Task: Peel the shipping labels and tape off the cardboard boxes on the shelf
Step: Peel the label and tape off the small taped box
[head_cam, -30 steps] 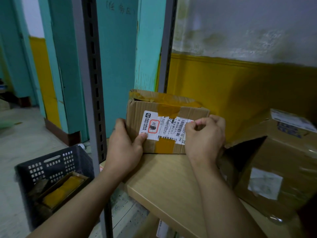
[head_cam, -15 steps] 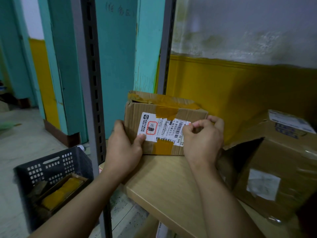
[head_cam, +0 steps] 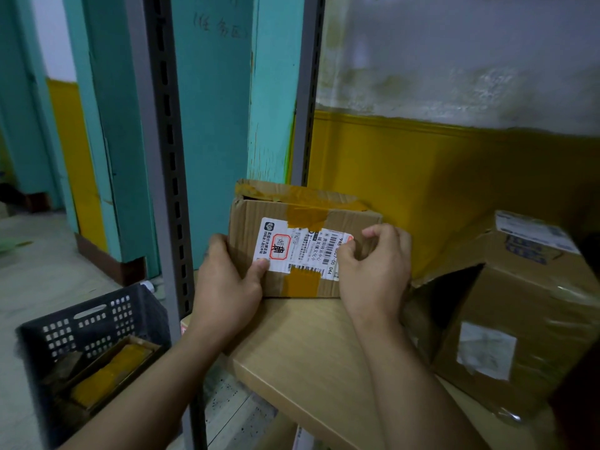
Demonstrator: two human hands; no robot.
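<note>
box [head_cam: 324, 222] sat at the left end of the shelf [head_cam: 308, 345], near the wall. left hand [head_cam: 224, 290] gripped its left edge, thumb pressed on the lower corner of the label [head_cam: 297, 251]. right hand [head_cam: 373, 274], fingers curled, pinched at the label's upper right corner. tape [head_cam: 303, 282] overlapped the label top and bottom, so a quick pull would likely tear the paper into strips, or drag the box forward.
</note>
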